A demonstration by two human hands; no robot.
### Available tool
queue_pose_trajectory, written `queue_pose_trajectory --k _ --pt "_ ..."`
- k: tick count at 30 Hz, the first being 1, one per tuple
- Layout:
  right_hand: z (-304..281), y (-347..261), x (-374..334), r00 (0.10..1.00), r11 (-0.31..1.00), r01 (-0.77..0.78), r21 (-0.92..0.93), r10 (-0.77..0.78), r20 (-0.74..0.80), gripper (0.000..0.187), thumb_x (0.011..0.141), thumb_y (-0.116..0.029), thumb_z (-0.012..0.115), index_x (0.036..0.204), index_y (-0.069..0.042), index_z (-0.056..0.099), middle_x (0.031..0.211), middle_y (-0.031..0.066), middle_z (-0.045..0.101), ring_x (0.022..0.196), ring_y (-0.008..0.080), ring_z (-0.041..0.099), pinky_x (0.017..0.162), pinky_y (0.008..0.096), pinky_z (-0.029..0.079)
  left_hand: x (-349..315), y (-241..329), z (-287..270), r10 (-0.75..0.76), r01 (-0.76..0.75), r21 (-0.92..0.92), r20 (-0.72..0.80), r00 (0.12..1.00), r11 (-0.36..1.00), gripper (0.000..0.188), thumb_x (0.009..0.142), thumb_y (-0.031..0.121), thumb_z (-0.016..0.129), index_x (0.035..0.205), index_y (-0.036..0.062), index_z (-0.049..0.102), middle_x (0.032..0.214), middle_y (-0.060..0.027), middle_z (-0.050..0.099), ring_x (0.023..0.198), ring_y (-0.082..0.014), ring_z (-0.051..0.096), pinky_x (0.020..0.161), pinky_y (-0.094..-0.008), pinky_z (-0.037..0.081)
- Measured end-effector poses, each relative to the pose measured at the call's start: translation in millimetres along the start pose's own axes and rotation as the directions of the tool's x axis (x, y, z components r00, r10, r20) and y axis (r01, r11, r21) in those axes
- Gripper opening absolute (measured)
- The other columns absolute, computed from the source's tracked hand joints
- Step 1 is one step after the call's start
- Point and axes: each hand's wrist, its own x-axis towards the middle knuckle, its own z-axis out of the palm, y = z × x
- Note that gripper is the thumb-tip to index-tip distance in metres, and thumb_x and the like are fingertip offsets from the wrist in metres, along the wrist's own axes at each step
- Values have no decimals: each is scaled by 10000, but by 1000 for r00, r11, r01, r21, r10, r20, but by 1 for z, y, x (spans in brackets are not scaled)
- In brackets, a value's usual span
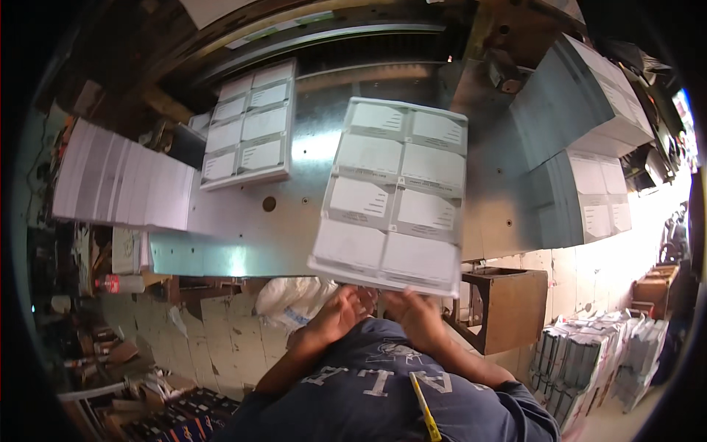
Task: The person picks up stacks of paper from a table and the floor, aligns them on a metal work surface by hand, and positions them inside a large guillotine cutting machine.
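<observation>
A thick stack of printed sheets (394, 193), each sheet divided into several white panels with grey borders, is lifted above the metal table (309, 155). My left hand (337, 313) and my right hand (417, 313) grip its near edge from below, side by side. A second, similar stack (249, 127) lies flat on the table to the far left.
Fanned white sheets (121, 183) overhang the table's left end. Tall paper piles (582, 110) stand at the right. A wooden box (508, 309) sits below the table edge, bundled stacks (589, 361) on the floor at lower right, and a white sack (294, 298) near my left arm.
</observation>
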Motion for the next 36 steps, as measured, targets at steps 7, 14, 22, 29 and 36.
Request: queue_pose_trajectory --k 7,14,22,29,36 --pt "1 -76 3 780 476 144 -868 486 396 495 919 -348 645 1248 5 535 1132 116 624 1075 195 585 928 339 474 52 83 32 649 -390 524 -540 535 757 485 889 70 651 1282 2 377 1150 -151 565 1071 -200 573 846 -320 497" --pt "11 -208 144 740 -99 392 -915 -557 377 688 810 -295 747 1332 32 441 1295 227 535 1216 304 524 950 375 461 -5 142 16 770 -526 680 -89 632 510 532 865 12 648 1326 -11 385 1118 -148 635 959 -173 631 852 -280 495" --pt "-3 -243 220 949 394 215 -894 -301 96 383 839 -191 676 1146 15 577 897 93 618 714 180 578 565 344 488 21 228 -51 548 -412 652 -7 836 637 469 844 60 677 1278 19 502 1090 -54 631 972 -140 587 866 -293 472" --pt "11 -257 151 876 176 159 -971 -479 57 373 845 -116 635 1144 97 568 992 111 641 836 192 610 783 341 485 95 253 8 536 151 989 -121 835 -12 438 879 253 645 1166 -51 515 921 -233 661 853 -325 661 791 -395 515" --pt "80 -181 125 677 -699 -168 -695 -594 434 340 889 -291 621 1092 -19 641 1012 232 666 912 420 630 825 469 488 128 203 51 628 279 835 99 772 -474 341 891 158 548 1103 -103 494 918 -309 634 736 -434 659 643 -500 544"
